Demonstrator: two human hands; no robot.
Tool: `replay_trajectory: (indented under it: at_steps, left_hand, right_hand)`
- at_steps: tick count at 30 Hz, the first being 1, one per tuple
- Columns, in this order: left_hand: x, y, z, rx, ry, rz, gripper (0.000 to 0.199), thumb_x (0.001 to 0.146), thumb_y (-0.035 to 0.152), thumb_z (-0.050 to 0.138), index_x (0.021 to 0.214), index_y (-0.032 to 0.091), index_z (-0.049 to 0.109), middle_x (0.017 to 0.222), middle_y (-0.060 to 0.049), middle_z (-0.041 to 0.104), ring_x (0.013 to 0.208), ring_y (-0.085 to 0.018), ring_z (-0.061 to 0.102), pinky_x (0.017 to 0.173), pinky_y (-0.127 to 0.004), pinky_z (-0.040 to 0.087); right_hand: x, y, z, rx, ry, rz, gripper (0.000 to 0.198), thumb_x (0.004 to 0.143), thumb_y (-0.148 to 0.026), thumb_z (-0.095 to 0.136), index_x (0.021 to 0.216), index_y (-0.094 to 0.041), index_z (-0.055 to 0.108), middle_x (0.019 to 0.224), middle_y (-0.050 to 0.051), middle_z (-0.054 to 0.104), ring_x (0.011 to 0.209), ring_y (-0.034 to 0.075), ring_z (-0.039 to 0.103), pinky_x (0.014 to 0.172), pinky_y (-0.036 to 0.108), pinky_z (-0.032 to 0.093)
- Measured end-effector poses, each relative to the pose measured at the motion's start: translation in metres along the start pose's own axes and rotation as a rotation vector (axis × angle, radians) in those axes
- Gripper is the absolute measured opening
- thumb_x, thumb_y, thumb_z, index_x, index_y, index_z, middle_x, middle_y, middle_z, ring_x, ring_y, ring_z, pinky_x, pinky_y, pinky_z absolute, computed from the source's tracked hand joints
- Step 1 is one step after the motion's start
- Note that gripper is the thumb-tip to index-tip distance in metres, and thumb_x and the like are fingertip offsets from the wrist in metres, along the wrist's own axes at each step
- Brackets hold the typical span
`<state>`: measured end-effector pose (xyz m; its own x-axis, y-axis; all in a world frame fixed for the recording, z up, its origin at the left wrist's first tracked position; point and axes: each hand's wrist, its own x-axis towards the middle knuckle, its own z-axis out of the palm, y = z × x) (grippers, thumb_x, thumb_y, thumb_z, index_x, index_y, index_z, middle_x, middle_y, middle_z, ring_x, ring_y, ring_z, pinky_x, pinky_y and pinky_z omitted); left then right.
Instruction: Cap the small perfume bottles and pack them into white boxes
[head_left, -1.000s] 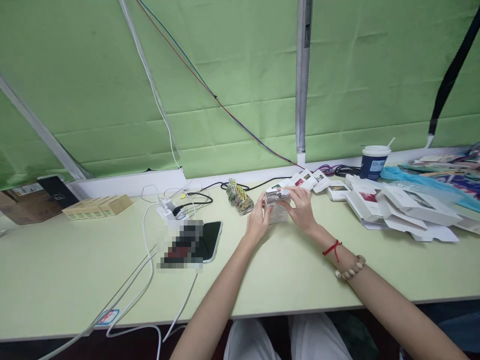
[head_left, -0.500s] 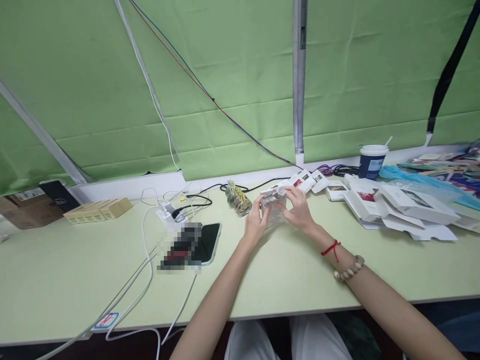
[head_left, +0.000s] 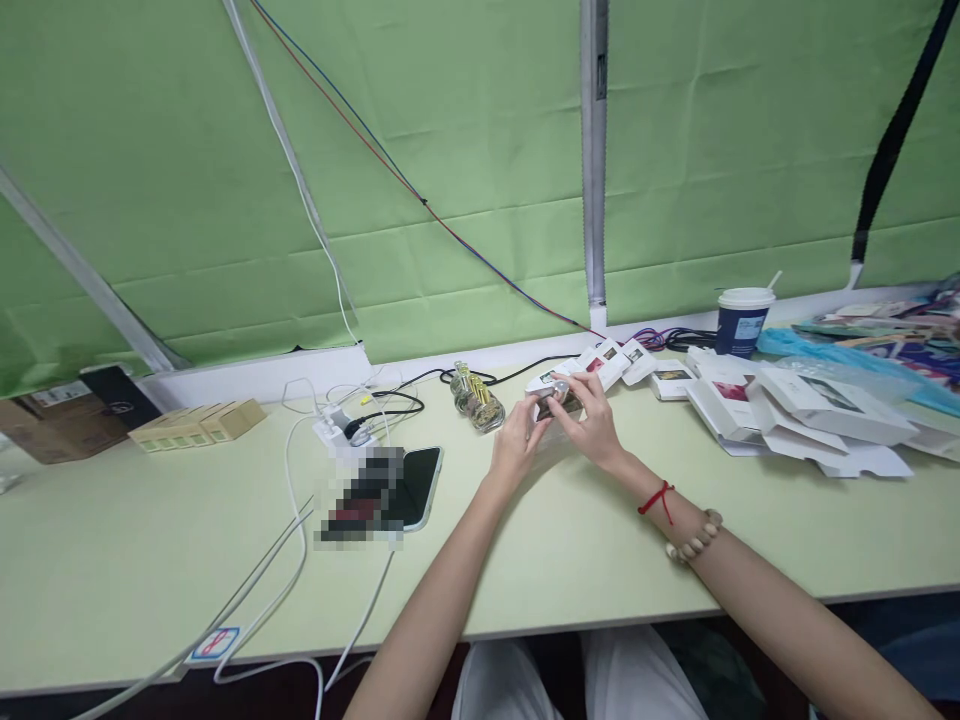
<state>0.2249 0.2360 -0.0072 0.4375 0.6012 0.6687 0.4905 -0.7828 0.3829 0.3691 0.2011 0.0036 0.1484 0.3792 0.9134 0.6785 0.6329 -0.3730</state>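
Note:
My left hand and my right hand meet above the table, fingers closed around a small clear container with a round silvery cap. Dark contents show between my fingers; most of the container is covered by them. My right thumb lies across its near side, close to the cap. Just left of my left hand stands a row of clear containers with yellow-gold parts on top. Small white boxes with printed pictures lie right behind my hands.
Flattened white boxes pile up on the right, before a lidded paper cup with a straw. To the left lie a phone, a power strip, loose white cables and small tan cartons.
The container has turned in my hands: its clear face pointed toward me before, and now dark contents show. My right thumb has moved up toward the cap.

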Motion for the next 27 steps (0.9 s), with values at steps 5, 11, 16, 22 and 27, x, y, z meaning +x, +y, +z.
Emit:
replay_trajectory:
  at_steps: [5, 11, 16, 22, 27]
  left_hand:
    - [0.001, 0.0, 0.0, 0.054, -0.035, 0.031, 0.038, 0.093, 0.038, 0.033, 0.124, 0.02, 0.045, 0.107, -0.007, 0.055, 0.094, -0.017, 0.056, 0.078, -0.027, 0.045]
    - [0.003, -0.001, 0.003, 0.076, -0.031, 0.046, 0.032, 0.093, 0.035, 0.033, 0.116, 0.02, 0.05, 0.106, -0.008, 0.054, 0.099, -0.018, 0.054, 0.082, -0.03, 0.045]
    - [0.001, -0.004, 0.003, 0.113, -0.063, 0.054, 0.035, 0.094, 0.038, 0.029, 0.113, 0.018, 0.05, 0.101, -0.008, 0.053, 0.095, -0.018, 0.054, 0.082, -0.03, 0.045]
    - [0.001, -0.004, 0.003, 0.141, -0.072, 0.056, 0.035, 0.093, 0.039, 0.03, 0.113, 0.019, 0.05, 0.1, -0.007, 0.053, 0.096, -0.018, 0.053, 0.081, -0.029, 0.045]
    - [0.001, -0.003, 0.004, 0.159, -0.081, 0.03, 0.035, 0.093, 0.041, 0.031, 0.108, 0.019, 0.054, 0.098, -0.007, 0.053, 0.094, -0.018, 0.055, 0.076, -0.028, 0.046]
  right_hand:
    - [-0.005, 0.001, 0.005, -0.022, -0.029, -0.017, 0.027, 0.086, -0.029, 0.052, 0.111, -0.021, 0.054, 0.102, 0.006, 0.062, 0.091, 0.018, 0.059, 0.08, 0.033, 0.046]
    - [-0.005, 0.005, 0.005, -0.136, -0.058, -0.043, 0.02, 0.086, -0.032, 0.052, 0.103, -0.022, 0.057, 0.098, 0.003, 0.068, 0.083, 0.018, 0.063, 0.083, 0.035, 0.038]
    - [-0.006, 0.005, 0.005, -0.155, -0.018, 0.01, 0.024, 0.08, -0.034, 0.058, 0.101, -0.023, 0.056, 0.088, 0.001, 0.069, 0.072, 0.018, 0.064, 0.084, 0.036, 0.038]
    - [-0.004, 0.01, 0.002, -0.197, -0.066, -0.066, 0.026, 0.08, -0.035, 0.056, 0.101, -0.021, 0.051, 0.083, 0.002, 0.069, 0.075, 0.019, 0.064, 0.081, 0.036, 0.039]
    - [0.0, 0.013, -0.003, -0.23, -0.179, -0.141, 0.022, 0.085, -0.028, 0.05, 0.106, -0.02, 0.051, 0.087, 0.003, 0.068, 0.087, 0.021, 0.06, 0.077, 0.034, 0.039]
